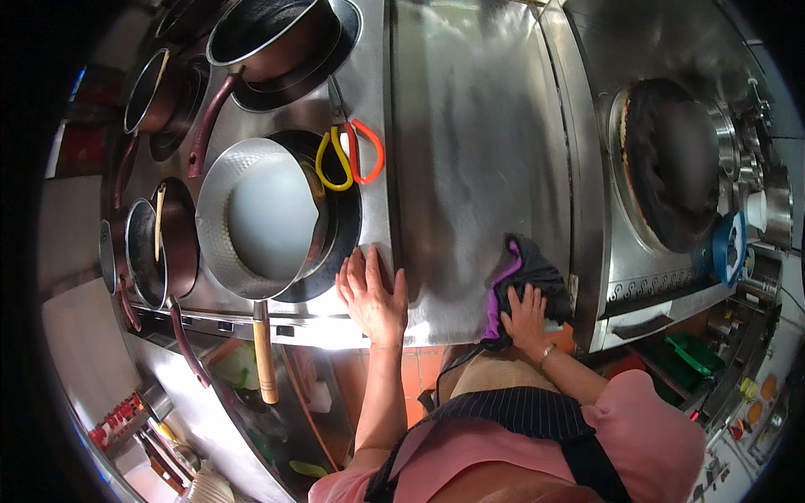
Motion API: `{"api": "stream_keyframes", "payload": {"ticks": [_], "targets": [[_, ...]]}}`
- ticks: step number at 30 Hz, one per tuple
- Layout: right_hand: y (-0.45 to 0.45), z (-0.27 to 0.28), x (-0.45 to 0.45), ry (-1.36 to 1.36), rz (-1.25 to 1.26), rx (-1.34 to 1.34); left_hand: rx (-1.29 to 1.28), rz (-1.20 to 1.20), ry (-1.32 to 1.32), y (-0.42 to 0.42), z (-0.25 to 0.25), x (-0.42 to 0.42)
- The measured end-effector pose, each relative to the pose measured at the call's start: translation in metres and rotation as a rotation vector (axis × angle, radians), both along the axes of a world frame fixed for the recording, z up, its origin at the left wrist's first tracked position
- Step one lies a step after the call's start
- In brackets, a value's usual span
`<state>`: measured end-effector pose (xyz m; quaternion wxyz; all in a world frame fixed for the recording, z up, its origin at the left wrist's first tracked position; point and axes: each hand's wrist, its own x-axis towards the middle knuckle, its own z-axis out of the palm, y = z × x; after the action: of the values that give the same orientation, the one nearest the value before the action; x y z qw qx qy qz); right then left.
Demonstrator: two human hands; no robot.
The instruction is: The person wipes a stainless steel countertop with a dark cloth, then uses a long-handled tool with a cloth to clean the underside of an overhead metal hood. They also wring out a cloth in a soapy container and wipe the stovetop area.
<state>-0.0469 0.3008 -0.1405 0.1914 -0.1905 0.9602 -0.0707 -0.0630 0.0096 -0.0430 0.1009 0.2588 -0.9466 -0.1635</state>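
A black cloth with a purple edge lies bunched near the front of the steel countertop. My right hand holds it down from above, fingers spread over the fabric. Further left, my left hand rests palm down on the front edge of the stove top, holding nothing, thumb apart from the fingers. Just beyond its fingertips is a hammered metal saucepan with a pouring lip and a wooden handle. Cloudy, pale liquid appears to fill its bottom.
Scissors with yellow and red grips lie behind the saucepan. Dark-red pans stand on the left burners, handles jutting out; a wooden stick leans in one. Rightward are a blackened wok and a blue container.
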Motion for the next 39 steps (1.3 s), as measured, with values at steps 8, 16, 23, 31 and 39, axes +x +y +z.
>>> {"api": "stream_keyframes", "payload": {"ticks": [8,16,23,31,39], "targets": [[-0.150,-0.031,-0.280,0.537,-0.020,-0.275,0.011,0.020,-0.017,0.000,-0.002,0.000],[-0.266,-0.054,-0.523,0.603,0.071,-0.536,-0.009,0.051,-0.060,0.001,-0.001,-0.002],[-0.321,-0.070,-0.496,0.404,0.511,-0.814,-0.022,0.068,-0.065,0.002,-0.001,-0.002],[-0.233,-0.032,-0.297,0.140,0.673,-0.738,-0.017,0.023,-0.013,0.002,-0.001,-0.003],[-0.119,-0.010,-0.019,-0.446,0.771,-0.647,-0.045,0.020,0.040,0.005,0.003,0.002]]}}
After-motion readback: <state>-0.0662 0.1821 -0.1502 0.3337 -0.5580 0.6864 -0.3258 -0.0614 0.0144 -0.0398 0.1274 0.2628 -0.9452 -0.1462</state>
